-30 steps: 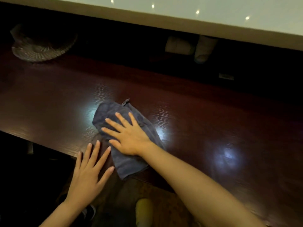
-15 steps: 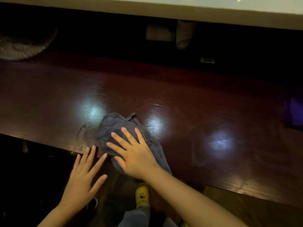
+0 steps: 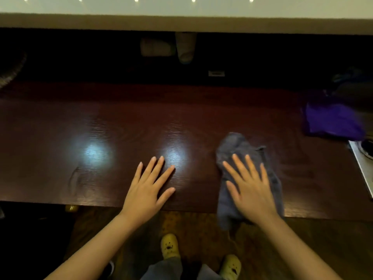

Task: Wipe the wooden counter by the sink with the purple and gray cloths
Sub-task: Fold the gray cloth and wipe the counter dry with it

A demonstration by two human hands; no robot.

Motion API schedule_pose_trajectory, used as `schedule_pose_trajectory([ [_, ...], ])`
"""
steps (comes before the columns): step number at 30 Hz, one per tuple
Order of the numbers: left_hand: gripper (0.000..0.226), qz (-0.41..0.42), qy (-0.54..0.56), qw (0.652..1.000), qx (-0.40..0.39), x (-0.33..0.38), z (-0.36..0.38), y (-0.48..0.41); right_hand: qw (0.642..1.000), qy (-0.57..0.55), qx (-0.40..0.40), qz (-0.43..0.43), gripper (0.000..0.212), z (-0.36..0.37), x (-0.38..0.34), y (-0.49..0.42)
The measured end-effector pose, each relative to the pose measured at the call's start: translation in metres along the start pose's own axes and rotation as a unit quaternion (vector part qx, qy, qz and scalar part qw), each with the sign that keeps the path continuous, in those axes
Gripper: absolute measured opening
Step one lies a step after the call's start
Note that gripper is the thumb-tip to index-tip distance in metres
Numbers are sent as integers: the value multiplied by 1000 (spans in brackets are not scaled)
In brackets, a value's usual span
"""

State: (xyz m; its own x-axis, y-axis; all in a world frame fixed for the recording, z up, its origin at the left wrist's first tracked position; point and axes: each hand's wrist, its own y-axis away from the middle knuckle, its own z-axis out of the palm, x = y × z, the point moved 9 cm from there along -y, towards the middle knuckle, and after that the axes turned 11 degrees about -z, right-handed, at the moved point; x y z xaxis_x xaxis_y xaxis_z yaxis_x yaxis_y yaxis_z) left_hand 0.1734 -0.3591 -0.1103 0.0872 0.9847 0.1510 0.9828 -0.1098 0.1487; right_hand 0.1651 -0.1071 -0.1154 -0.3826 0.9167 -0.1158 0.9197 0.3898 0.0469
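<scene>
We press our right grip [image 3: 250,190], fingers spread straight, on the gray cloth [image 3: 236,146] overhanging the near edge of the desk [image 3: 101,122] to wipe, bracing our flat, empty left grip [image 3: 149,186] alongside, with the purple cloth [image 3: 331,122] lying at the right end.

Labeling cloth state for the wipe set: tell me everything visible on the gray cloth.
The gray cloth looks like soft blue-gray fabric, rumpled and bunched rather than spread flat. It lies on the wooden counter toward its right side, and its near end hangs over the front edge. The right hand presses down on it with straight, spread fingers and covers its middle.
</scene>
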Motion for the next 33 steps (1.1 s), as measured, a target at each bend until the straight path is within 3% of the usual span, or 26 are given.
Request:
schedule_pose_trajectory([
  [5,57,8,-15,1000,12,3,4,-13,990,-2,6,141,61,-10,75,-4],
  [8,57,12,-16,999,25,4,4,-12,976,-14,34,214,64,-8,58,-11],
  [10,57,12,-18,999,27,3,4,-13,980,-8,43,195,65,-5,12,-19],
  [13,57,13,-21,999,27,3,5,-13,997,-9,23,73,61,6,-59,-12],
  [15,57,13,-18,999,29,4,4,-13,1000,-9,11,24,59,6,-59,9],
  [22,57,13,-15,999,37,3,4,-13,986,-9,-10,168,66,-9,100,31],
  [26,58,12,-13,999,38,2,4,-13,976,-29,3,217,67,-10,111,7],
  [33,63,-16,54,998,34,21,2,-14,996,6,2,93,58,-5,56,58],
])
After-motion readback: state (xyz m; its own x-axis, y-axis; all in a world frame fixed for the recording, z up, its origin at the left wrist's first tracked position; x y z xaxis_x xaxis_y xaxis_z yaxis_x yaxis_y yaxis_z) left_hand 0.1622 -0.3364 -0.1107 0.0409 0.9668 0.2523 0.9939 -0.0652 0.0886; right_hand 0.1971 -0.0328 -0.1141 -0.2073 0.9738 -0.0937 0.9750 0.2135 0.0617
